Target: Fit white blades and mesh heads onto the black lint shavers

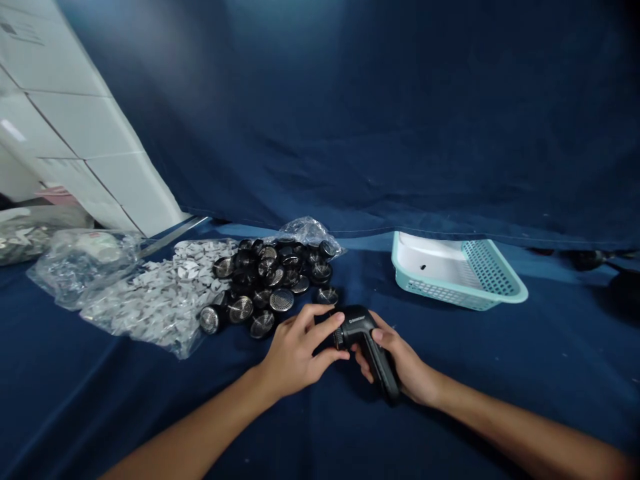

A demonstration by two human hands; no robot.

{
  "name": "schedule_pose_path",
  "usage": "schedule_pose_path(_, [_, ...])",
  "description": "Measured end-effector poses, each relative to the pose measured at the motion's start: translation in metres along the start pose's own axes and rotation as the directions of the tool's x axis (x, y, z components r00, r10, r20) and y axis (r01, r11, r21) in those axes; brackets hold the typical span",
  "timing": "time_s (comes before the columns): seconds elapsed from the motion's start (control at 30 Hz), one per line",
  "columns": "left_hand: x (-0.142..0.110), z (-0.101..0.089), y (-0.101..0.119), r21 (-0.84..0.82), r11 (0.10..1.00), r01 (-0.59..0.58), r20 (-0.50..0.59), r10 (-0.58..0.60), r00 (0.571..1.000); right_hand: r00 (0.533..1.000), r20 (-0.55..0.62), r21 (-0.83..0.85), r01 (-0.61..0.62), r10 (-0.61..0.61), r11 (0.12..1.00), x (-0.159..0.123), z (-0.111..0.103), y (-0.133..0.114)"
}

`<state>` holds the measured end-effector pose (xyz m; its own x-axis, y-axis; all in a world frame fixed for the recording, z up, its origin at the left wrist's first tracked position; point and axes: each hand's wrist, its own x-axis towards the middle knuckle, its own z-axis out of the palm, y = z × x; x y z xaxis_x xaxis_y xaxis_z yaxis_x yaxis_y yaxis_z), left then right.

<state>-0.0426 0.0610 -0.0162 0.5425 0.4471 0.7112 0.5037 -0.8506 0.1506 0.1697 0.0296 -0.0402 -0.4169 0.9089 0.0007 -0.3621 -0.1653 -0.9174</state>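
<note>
One black tool here, up front in the middle, just this side of the discs, with two hands on it; the left hand has its fingers curled in around the front end, and the right hand is wrapped closed round the handle. I make it twenty-ish discs, too piled up for an exact count; grey bits beside them, way too many to count, plus one basket off right with one dark speck inside.

Cloth: black caps beyond left fingers, bag of grey bits farther left; basket beyond right fingers, rightward.
</note>
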Motion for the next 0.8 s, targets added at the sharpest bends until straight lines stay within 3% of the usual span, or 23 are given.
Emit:
schedule_pose_path(0.3, [0.004, 0.0, -0.004, -0.005, 0.995, 0.102, 0.079, -0.101, 0.992, 0.995, 0.022, 0.104, -0.103, 0.102, 0.989, 0.001, 0.009, -0.016])
schedule_pose_path(0.53, [0.003, 0.001, -0.005, 0.163, 0.986, -0.019, 0.106, 0.002, 0.994, 0.992, 0.069, 0.136, -0.114, 0.106, 0.984, -0.001, 0.011, -0.016])
schedule_pose_path(0.8, [-0.001, 0.007, 0.001, 0.043, 0.997, 0.058, 0.155, -0.064, 0.986, 0.995, 0.046, 0.092, -0.098, 0.094, 0.991, -0.006, 0.017, -0.021])
